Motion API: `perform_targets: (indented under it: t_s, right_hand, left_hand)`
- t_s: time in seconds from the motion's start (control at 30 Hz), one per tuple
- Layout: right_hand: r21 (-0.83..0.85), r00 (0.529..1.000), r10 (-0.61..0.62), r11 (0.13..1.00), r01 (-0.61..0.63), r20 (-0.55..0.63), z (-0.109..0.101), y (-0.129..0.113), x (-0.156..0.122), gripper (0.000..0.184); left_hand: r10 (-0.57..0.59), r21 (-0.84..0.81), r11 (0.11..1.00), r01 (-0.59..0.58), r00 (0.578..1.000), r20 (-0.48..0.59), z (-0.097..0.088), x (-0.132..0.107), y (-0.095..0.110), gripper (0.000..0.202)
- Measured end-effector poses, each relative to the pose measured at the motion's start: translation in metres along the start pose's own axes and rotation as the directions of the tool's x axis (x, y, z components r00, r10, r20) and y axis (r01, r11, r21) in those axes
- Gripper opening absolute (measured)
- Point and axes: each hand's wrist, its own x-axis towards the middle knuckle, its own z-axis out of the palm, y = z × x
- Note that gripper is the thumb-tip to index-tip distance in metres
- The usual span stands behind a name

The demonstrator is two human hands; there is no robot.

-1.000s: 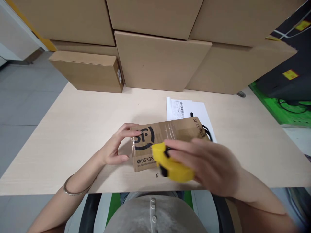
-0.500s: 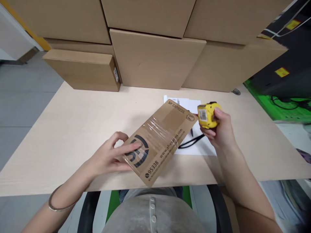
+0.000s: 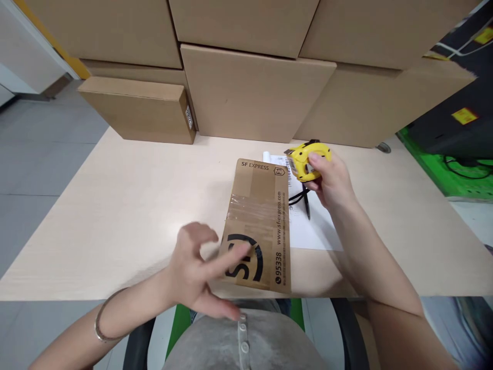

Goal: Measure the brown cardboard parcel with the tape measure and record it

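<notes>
Parcel: what is its position?

It is near the front edge of the tabletop, between the two grips, its long sides running from front to back. Its right side overlaps the sheets of paper. Whether its underside rests fully on the surface cannot be determined.

Which markings are legible?

"SF EXPRESS" is printed at the far end; the web address and "95338" run along the right side. Clear tape crosses the middle.

State of the left grip?

Unclosed, with fingers spread. The forefinger extends over the large round logo and partly hides it; contact cannot be confirmed. A bracelet encircles that wrist.

State of the right grip?

Closed around a yellow tool, thumb on its side. The tool is just beside the parcel's far right corner.

Which items adjoin it?

A black strap and a pen are below the tool in view, over the paper. Cartons line the rear of the tabletop.
</notes>
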Motion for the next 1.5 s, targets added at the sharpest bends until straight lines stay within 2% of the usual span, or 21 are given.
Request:
perform_targets:
  t_s: [0.03,0.07,0.13,0.2,0.3,0.37,0.4,0.43,0.53,0.67,0.83,0.93,1.27,1.37,1.5]
  right_hand:
    - [-0.079,0.998,-0.069,0.995,0.069,0.004,0.002,-0.007,0.000,0.038]
    - [-0.156,0.990,-0.135,0.978,0.140,0.040,0.005,-0.015,-0.001,0.039]
    - [-0.256,0.955,-0.241,0.925,0.280,0.172,0.016,-0.028,-0.002,0.041]
    - [-0.291,0.899,-0.309,0.870,0.399,0.309,0.031,-0.038,-0.002,0.042]
    - [-0.337,0.831,-0.355,0.791,0.511,0.428,0.051,-0.044,-0.001,0.034]
    - [-0.364,0.806,-0.358,0.753,0.548,0.471,0.059,-0.044,0.000,0.027]
    - [-0.375,0.798,-0.357,0.740,0.559,0.485,0.060,-0.044,0.000,0.024]
    - [-0.387,0.792,-0.356,0.726,0.569,0.496,0.061,-0.045,0.000,0.023]
    - [-0.447,0.793,-0.341,0.683,0.578,0.505,0.054,-0.049,-0.004,0.023]
    - [-0.523,0.835,-0.267,0.677,0.517,0.480,0.026,-0.057,-0.016,0.024]
    - [-0.573,0.900,-0.195,0.713,0.404,0.391,-0.027,-0.055,-0.025,0.028]
    - [-0.574,0.928,-0.172,0.744,0.342,0.331,-0.045,-0.046,-0.025,0.028]
    - [-0.545,0.927,-0.164,0.770,0.333,0.336,-0.045,-0.034,-0.027,0.029]
    - [-0.558,0.918,-0.178,0.748,0.360,0.354,-0.046,-0.039,-0.027,0.028]
    - [-0.614,0.897,-0.169,0.676,0.407,0.409,-0.042,-0.059,-0.023,0.025]
  left_hand:
    - [-0.105,-0.089,0.991,0.101,0.994,-0.032,0.002,0.005,-0.011,0.076]
    - [-0.212,-0.187,0.961,0.206,0.977,-0.016,0.005,0.010,-0.024,0.072]
    - [-0.407,-0.337,0.856,0.392,0.913,0.030,0.016,0.022,-0.054,0.055]
    - [-0.521,-0.474,0.718,0.510,0.845,0.120,0.032,0.035,-0.082,0.059]
    - [-0.560,-0.642,0.528,0.556,0.796,0.229,0.059,0.046,-0.106,0.064]
    - [-0.534,-0.738,0.406,0.539,0.795,0.287,0.071,0.046,-0.113,0.060]
    - [-0.516,-0.760,0.377,0.529,0.802,0.302,0.074,0.044,-0.115,0.056]
    - [-0.498,-0.766,0.376,0.521,0.811,0.307,0.075,0.042,-0.117,0.050]
    - [-0.430,-0.745,0.448,0.494,0.850,0.305,0.072,0.037,-0.122,0.038]
    - [-0.342,-0.735,0.512,0.444,0.891,0.300,0.065,0.040,-0.121,0.035]
    - [-0.340,-0.684,0.539,0.491,0.870,0.357,0.062,0.044,-0.116,0.034]
    - [-0.356,-0.662,0.551,0.508,0.861,0.364,0.062,0.045,-0.116,0.035]
    - [-0.363,-0.685,0.506,0.524,0.850,0.382,0.062,0.043,-0.115,0.031]
    - [-0.356,-0.690,0.502,0.521,0.852,0.385,0.061,0.043,-0.116,0.031]
    - [-0.361,-0.669,0.509,0.541,0.840,0.404,0.058,0.044,-0.117,0.034]
